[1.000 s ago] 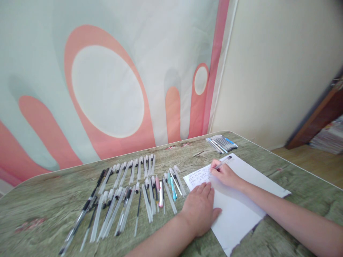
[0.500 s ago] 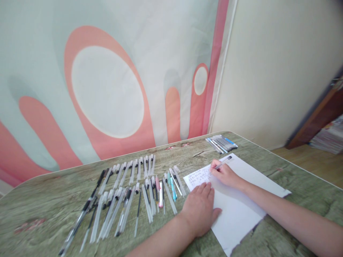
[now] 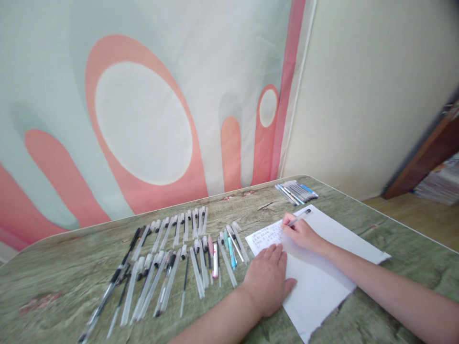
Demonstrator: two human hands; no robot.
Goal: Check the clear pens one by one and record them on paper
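Note:
A white sheet of paper (image 3: 322, 282) with a torn lower edge lies on the table, small handwriting covering its upper left part. My right hand (image 3: 299, 233) rests on the sheet, fingers closed round a clear pen (image 3: 301, 216) whose dark end points up and to the right. The pen's tip is hidden by my fingers, near the written lines. Flat across the sheet's left edge lies my left hand (image 3: 267, 277), fingers stretched out and thumb spread on the paper, holding nothing.
Two rows of clear pen barrels, caps and refills (image 3: 163, 282) spread left of my left hand. A pink-and-white pen (image 3: 215, 260) and a turquoise pen (image 3: 231, 251) lie among them. Several slim pens or refills (image 3: 297, 192) are bunched beyond the paper. A patterned curtain (image 3: 215, 71) hangs behind the wood-grain table (image 3: 71, 282).
Almost nothing differs. My right hand stays on the paper with the pen, its angle barely altered, and my left hand keeps its place.

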